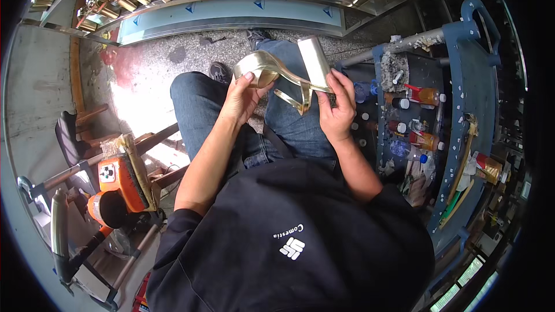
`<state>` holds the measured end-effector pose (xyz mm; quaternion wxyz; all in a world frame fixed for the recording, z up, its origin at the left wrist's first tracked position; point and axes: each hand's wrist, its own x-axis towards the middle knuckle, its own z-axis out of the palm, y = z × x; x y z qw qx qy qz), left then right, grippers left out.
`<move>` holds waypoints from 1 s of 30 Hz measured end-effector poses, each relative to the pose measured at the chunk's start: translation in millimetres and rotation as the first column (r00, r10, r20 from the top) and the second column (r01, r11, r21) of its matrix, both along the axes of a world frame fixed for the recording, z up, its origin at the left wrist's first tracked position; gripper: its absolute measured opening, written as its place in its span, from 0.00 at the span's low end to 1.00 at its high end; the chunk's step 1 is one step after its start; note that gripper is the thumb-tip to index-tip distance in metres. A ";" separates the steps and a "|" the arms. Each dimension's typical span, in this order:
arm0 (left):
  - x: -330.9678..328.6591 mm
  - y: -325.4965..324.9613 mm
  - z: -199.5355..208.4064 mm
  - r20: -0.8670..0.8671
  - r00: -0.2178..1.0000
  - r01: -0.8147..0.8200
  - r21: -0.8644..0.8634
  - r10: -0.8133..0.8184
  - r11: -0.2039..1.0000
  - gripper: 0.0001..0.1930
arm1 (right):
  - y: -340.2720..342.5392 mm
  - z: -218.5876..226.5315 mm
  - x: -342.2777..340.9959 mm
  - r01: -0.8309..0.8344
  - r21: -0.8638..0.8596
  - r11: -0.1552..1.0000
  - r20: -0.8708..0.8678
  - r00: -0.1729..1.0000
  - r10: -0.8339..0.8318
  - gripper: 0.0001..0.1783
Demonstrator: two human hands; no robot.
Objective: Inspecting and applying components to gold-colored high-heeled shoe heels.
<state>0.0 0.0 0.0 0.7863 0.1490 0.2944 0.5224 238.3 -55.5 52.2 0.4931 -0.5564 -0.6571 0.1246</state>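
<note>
Sandal (287,75) of golden colour is held in the air, above the jeans (298,133) of the seated person, and both hands are closed around it. The left hand (244,97) grasps the wide band (254,62), with the thumb laid upon its side and the other fingers below. The right hand (338,104) grasps the sandal where the block heel (314,58) joins the sole, and the tip of this heel points up and away from the body. The narrow strap (290,101) hangs free between the two hands. In my judgement, the step is to support and examine the piece, and it asks for a calm, equal grip. The left hand should press the band only lightly, because it is probably soft and could lose its round form. The right hand can carry more of the load, since the heel looks the firmer part. It is better to touch the shiny surface with finger pads than with nails, for a scratch would show easily. A small tilt toward the sunlit floor (139,95) may help the eye to find faults. Also, the sandal should be kept well apart from the blue frame (462,75) and the bottles (426,96) at the right.
</note>
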 end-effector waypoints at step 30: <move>-54.5 2.8 -53.0 -0.317 0.896 0.306 -0.064 -0.310 0.950 0.25 | 49.2 -63.7 248.5 0.672 -0.400 0.623 0.630 0.695 -0.346 0.24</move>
